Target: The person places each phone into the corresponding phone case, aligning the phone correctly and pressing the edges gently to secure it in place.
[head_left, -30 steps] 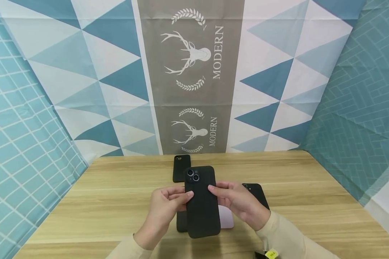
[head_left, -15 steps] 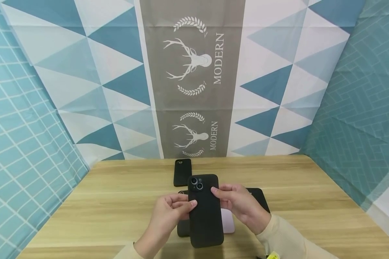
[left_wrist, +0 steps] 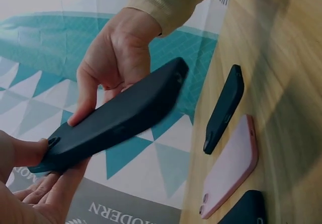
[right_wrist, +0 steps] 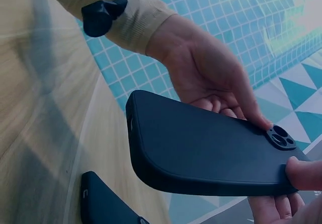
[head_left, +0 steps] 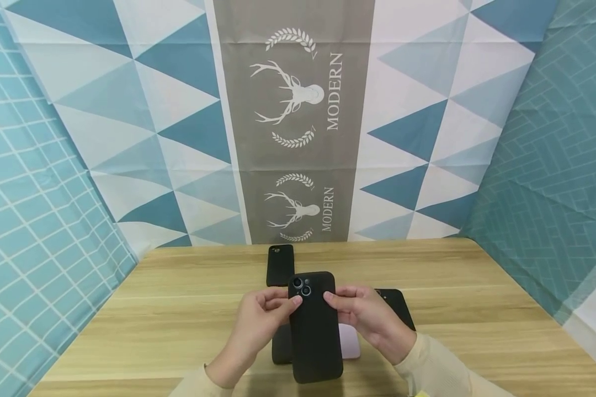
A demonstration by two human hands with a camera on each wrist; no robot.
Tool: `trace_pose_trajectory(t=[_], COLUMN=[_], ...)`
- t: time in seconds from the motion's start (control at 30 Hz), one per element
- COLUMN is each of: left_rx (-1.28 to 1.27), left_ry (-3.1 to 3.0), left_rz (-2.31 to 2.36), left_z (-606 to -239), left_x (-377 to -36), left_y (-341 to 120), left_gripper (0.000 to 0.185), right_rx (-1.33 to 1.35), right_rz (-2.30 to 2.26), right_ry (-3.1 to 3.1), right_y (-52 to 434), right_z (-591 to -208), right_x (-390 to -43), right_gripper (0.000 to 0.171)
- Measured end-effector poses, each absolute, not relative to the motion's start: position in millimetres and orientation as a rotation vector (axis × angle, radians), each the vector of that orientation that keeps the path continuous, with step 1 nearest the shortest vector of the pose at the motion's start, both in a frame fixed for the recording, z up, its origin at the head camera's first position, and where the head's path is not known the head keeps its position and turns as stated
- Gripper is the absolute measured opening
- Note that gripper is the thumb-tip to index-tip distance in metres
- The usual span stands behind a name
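Observation:
Both hands hold a phone in a black case [head_left: 314, 325] above the wooden table [head_left: 179, 320], camera end away from me. My left hand [head_left: 258, 325] pinches its left edge, thumb by the lenses [head_left: 301, 286]. My right hand [head_left: 370, 317] grips the right edge, thumb on the back. In the left wrist view the cased phone [left_wrist: 115, 116] lies slanted between the right hand [left_wrist: 113, 63] and the left hand [left_wrist: 30, 183]. In the right wrist view the phone [right_wrist: 206, 143] fills the middle, held by the left hand [right_wrist: 206, 78] and the right hand's thumb [right_wrist: 304, 173].
A black case [head_left: 280, 264] lies at the table's far middle. Another black case [head_left: 397, 306] lies behind the right hand. Under the held phone lie a pink case [head_left: 350, 342] and a dark case [head_left: 281, 344]. A patterned cloth backdrop [head_left: 298, 110] stands behind the table.
The held phone has come slightly lower and nearer to me. Both thumbs have shifted up toward its camera end. The cases on the table have not moved.

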State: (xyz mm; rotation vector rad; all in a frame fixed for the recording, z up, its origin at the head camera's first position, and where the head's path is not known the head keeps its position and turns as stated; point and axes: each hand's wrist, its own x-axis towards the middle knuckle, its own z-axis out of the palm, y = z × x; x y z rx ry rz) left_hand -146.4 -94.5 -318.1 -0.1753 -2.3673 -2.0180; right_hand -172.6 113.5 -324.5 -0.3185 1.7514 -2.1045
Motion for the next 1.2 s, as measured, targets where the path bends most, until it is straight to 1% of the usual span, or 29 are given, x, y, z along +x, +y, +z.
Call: trace_pose_trajectory(t=[0.07, 0.27, 0.33, 0.57, 0.67, 0.8, 0.87, 1.07, 1.2], left_rx=[-0.15, -0.029, -0.003, 0.004, 0.002, -0.011, -0.029, -0.123, -0.136], left_ry=[-2.339, -2.274, -2.258, -2.249, -2.252, -2.255, -2.266, -2.374, -2.431], left_rz=[-2.008, -2.02, -2.036, -2.029, -2.042, -2.078, -2.093, -2.103, -2.074], left_z=[-318, -321, -321, -322, -323, -325, -326, -324, -322], left_x=[-146, -143, -143, -143, -142, -142, -142, -144, -146], left_y=[-94, -92, -93, -93, -92, -92, -92, -98, -99], left_gripper=[0.03, 0.028, 0.028, 0.027, 0.026, 0.027, 0.028, 0.03, 0.034], right_rx=[-0.322, -0.351, -0.359, -0.31, -0.28, -0.266, -0.27, -0.254, -0.243], right_rz=[-2.102, -2.051, -2.026, -1.995, -2.001, -2.021, -2.037, -2.061, -2.068], right_ry=[1.748, 1.749, 1.757, 1.855, 1.883, 1.86, 1.842, 1.83, 1.833], right_y=[113, 111, 110, 111, 111, 112, 112, 112, 112], right_z=[-325, -327, -326, -317, -315, -315, -316, -319, -319], right_x=[-172, -170, -170, -175, -177, -176, -176, -175, -175], right_gripper=[0.012, 0.031, 0.035, 0.053, 0.045, 0.023, 0.015, 0.011, 0.01])
